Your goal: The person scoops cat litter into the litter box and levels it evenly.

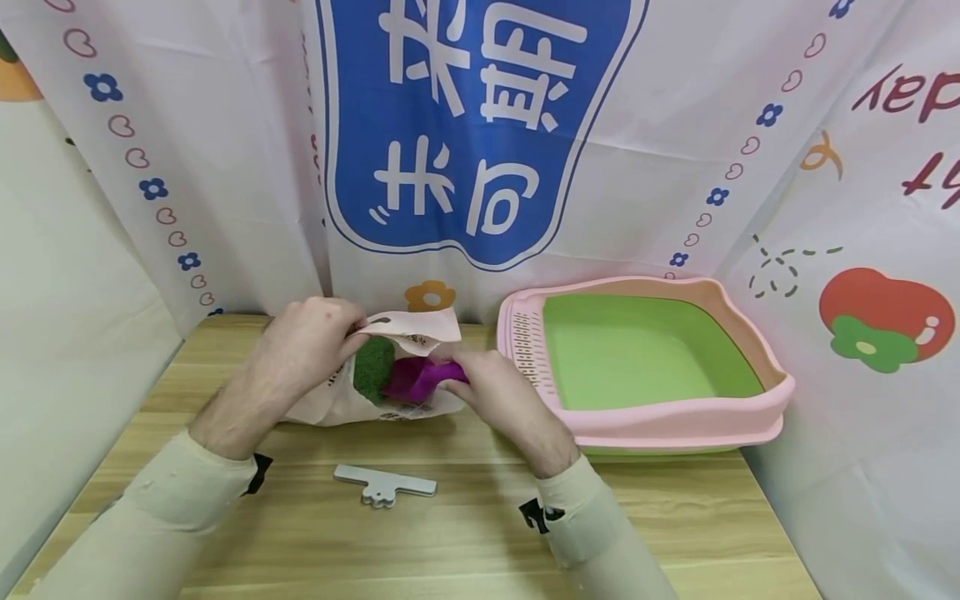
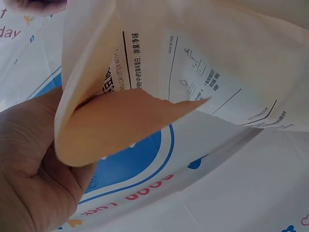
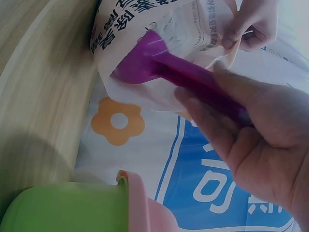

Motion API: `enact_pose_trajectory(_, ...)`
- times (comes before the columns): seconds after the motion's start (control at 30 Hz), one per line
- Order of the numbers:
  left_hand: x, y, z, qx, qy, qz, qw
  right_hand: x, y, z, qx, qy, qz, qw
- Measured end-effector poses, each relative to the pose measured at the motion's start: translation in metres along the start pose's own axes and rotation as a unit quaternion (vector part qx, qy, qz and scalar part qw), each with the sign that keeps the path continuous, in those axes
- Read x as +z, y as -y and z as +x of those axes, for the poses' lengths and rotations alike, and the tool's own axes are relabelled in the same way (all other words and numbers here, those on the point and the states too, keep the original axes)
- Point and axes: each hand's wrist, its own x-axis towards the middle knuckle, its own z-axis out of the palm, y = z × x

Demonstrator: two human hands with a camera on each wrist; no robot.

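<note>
A pale cat litter bag (image 1: pixel 330 408) lies on its side on the table, its mouth facing the right and green litter (image 1: pixel 372 367) showing inside. My left hand (image 1: pixel 315 333) pinches the upper edge of the bag's mouth, and the left wrist view shows that torn flap (image 2: pixel 120 125) folded over beside the thumb. In my right hand (image 1: pixel 498 396) is a purple scoop (image 1: pixel 423 381), gripped by its handle. The scoop's head sits at the bag's mouth, close to the green litter. In the right wrist view the fingers wrap the scoop's handle (image 3: pixel 203 84).
To the right stands a pink-rimmed litter box (image 1: pixel 675 425) with a green floor and a slotted strip on its left side. A silver bag clip (image 1: pixel 386 483) lies on the wooden table (image 1: pixel 420 550) in front of the bag. Printed cloth (image 1: pixel 255 167) hangs behind.
</note>
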Motion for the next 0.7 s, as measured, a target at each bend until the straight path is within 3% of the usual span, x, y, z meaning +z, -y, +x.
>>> enact_pose_trajectory(0.17, 0.005, -0.003, 0.003, 0.009, 0.001, -0.003, 1.0, 0.006, 0.002, -0.002, 0.003, 0.017, -0.032, 0.999)
enact_pose_trajectory(0.33, 0.01, -0.004, 0.005, 0.008, 0.005, -0.01, 0.9999, 0.017, 0.001, 0.0, 0.003, 0.008, -0.043, 0.999)
enact_pose_trajectory(0.7, 0.015, -0.004, 0.007, 0.006, 0.003, -0.021, 0.9998, 0.038, -0.001, 0.009, -0.012, 0.008, -0.025, 1.0)
